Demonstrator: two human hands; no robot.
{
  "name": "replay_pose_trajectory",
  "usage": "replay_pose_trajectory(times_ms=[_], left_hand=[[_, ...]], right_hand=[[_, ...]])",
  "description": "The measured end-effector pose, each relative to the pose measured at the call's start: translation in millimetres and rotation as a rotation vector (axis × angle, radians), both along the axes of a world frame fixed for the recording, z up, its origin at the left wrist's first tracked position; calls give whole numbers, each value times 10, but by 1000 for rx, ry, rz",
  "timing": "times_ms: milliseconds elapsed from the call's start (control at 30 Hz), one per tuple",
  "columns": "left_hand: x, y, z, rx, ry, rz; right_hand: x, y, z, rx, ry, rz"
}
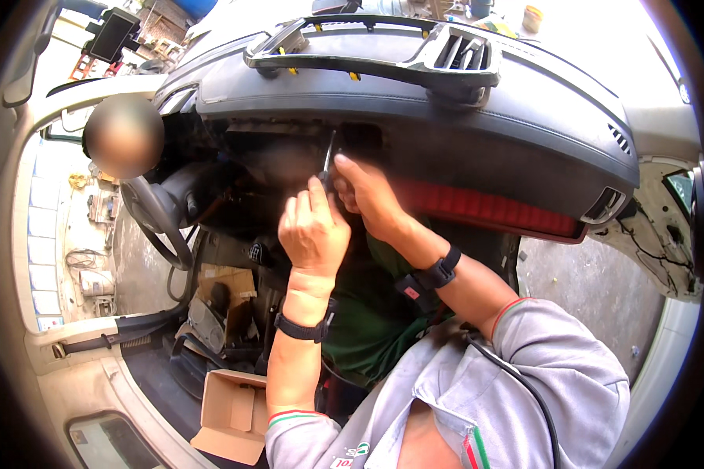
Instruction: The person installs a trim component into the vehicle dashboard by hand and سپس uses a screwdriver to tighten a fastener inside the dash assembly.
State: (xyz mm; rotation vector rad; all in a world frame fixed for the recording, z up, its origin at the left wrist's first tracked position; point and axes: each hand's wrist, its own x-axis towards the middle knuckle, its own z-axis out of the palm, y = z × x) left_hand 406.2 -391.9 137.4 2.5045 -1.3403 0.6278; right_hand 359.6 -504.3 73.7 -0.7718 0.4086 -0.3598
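Note:
In front of the dashboard's open centre, both my hands are together on a screwdriver (330,151) whose thin metal shaft points up and away. My left hand (314,234) is closed, its fingertips at the dark handle. From the right, my right hand (371,195) curls round the same handle, thumb up along the shaft. The handle is mostly covered by fingers. Just beyond the shaft's tip lies a dark cavity under the padded dashboard (289,105); whether the tip touches anything I cannot tell.
A loose trim frame with air vents (457,59) rests on the dashboard top. The steering wheel (152,215) stands left, near a person with a blurred head. An open cardboard box (231,418) sits low left. A red panel (477,205) runs under the dashboard's right side.

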Motion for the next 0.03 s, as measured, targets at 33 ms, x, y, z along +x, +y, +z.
replay_pose_trajectory(times_ms=[33], left_hand=[[61,53,63,116,-123,23]], right_hand=[[33,-19,125,-54,27,17]])
